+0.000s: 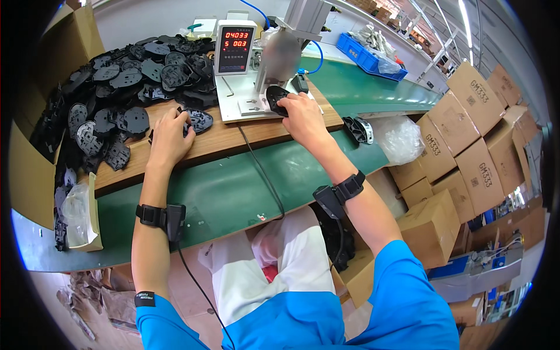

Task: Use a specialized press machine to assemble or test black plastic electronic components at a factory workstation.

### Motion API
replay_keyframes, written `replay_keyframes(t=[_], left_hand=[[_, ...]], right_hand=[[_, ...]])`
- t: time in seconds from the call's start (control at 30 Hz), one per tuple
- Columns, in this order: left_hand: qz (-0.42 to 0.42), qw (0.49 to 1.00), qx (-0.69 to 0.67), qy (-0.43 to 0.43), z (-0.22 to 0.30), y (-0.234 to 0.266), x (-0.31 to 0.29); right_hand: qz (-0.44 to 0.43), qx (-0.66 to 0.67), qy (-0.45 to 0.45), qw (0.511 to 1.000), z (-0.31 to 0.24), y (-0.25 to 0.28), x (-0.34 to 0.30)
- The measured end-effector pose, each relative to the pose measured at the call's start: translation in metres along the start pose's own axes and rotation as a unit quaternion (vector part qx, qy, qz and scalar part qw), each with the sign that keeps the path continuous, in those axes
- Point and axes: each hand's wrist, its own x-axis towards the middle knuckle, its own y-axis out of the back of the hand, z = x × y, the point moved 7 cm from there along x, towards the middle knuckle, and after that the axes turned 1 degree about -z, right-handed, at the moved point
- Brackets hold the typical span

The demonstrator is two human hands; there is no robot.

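Observation:
My right hand (303, 116) grips a dark oval plastic part (276, 99) and holds it tilted at the white base of a bench press (248, 104). The press head above it is partly blurred. On the wooden board (224, 140), my left hand (170, 139) is closed around the edge of another black plastic part (200, 120); its fingers partly cover that part. Just beyond my left hand spreads a large heap of similar black plastic parts (125, 79). A counter box with a red digital display (234, 48) stands on the press base, with a small hex key (228, 87) lying below it.
A cable (256, 163) runs over the green bench (224, 186). Right of the board lie a black-and-silver part (359, 129) and a clear plastic bag (399, 140). A blue crate (370, 57) sits farther back. Cardboard boxes (458, 154) are stacked at right; an open carton (32, 169) stands left.

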Motion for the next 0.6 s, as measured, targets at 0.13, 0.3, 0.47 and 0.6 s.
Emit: replay_keyframes(t=[0.13, 0.3, 0.47, 0.6], left_hand=[[0.032, 0.997, 0.001, -0.070, 0.008, -0.004, -0.003], [-0.019, 0.998, 0.008, -0.065, 0.010, -0.006, -0.003], [-0.011, 0.998, 0.008, -0.057, 0.014, -0.004, -0.002], [0.081, 0.995, 0.015, -0.062, 0.008, 0.006, 0.002]], right_hand=[[0.003, -0.008, 0.006, 1.000, 0.000, -0.001, 0.001], [0.004, -0.012, 0.007, 1.000, 0.000, -0.004, 0.002], [0.005, -0.011, 0.003, 1.000, 0.003, -0.003, 0.001], [0.005, -0.013, 0.001, 1.000, 0.001, -0.003, 0.002]])
